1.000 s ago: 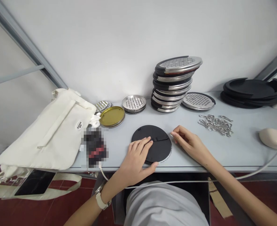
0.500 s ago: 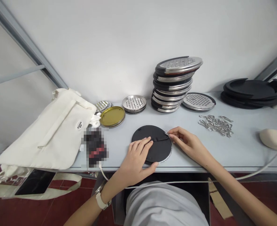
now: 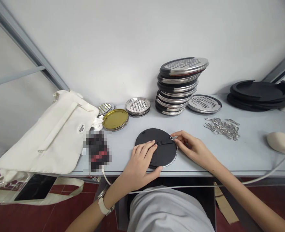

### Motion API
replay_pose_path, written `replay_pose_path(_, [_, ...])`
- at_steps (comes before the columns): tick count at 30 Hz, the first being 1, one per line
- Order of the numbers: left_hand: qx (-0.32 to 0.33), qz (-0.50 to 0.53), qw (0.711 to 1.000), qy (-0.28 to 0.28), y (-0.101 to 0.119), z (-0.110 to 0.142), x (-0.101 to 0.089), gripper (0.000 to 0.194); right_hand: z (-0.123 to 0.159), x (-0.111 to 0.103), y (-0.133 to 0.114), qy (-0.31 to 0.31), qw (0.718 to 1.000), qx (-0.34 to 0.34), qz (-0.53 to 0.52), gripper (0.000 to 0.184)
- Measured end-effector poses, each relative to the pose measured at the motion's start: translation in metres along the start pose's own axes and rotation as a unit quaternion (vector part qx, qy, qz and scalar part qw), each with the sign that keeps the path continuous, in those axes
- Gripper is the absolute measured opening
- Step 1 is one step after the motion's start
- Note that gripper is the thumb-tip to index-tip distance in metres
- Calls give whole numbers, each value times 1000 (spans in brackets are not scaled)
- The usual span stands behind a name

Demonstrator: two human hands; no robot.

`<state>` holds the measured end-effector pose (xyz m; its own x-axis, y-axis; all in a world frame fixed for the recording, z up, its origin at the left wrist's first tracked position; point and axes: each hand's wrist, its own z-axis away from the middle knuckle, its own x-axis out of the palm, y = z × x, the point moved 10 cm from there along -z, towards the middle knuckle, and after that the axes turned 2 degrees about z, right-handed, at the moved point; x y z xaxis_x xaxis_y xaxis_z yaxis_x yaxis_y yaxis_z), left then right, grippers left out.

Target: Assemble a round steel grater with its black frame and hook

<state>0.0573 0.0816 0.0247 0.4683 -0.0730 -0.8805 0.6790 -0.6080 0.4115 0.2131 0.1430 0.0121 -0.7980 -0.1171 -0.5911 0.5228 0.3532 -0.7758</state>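
Note:
A round black disc [image 3: 163,151] with a metal rim lies near the front edge of the grey table [image 3: 249,154]. My left hand [image 3: 140,164] rests flat on the disc's left side, fingers spread, thumb under its front rim. My right hand [image 3: 193,146] pinches a small metal clip [image 3: 172,138] against the disc's right rim, where a narrow black strap crosses the disc.
A stack of black-and-steel perforated discs [image 3: 178,87] stands behind, one more [image 3: 203,103] beside it. Loose metal clips [image 3: 221,126] lie at the right, black trays [image 3: 262,93] far right. Small strainers [image 3: 137,106], a gold lid [image 3: 115,119] and a white bag [image 3: 53,135] are at the left.
My right hand has moved left from beside the disc and brought the clip onto the disc's right rim. My left hand has stayed put.

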Motion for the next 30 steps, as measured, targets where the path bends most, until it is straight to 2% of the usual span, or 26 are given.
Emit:
replay_pose_path(13, [2,4,1000,2,-1,1,0,56,1,6,0,-28,1000,-6,-2,20])
replay_pose_path(30, [2,-4,1000,-1,-1,1,2,57,2,8,0,-40,999,-13,32,24])
